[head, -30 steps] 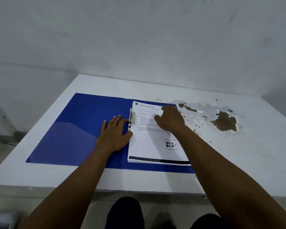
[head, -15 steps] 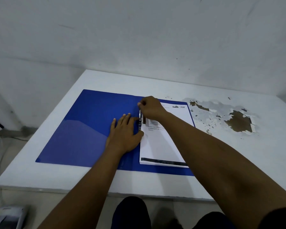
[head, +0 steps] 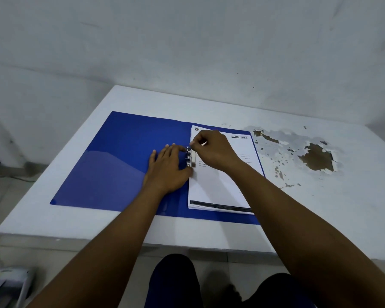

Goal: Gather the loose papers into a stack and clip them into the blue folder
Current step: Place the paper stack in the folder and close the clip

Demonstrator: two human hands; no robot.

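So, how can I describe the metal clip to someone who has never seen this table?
On the white table lies an open blue folder with a stack of papers on its right half. The metal clip sits at the stack's left edge, between the two hands; it is the only shiny silver part there.

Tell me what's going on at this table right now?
A person is clipping a stack of papers into an open blue folder that lies flat on a white table. The stack sits on the folder's right half. The left hand rests flat on the folder just beside the metal clip, while the right hand pinches the clip's upper end with curled fingers. Whether the clip is fully clamped down cannot be told. Paint has peeled off the tabletop to the right.
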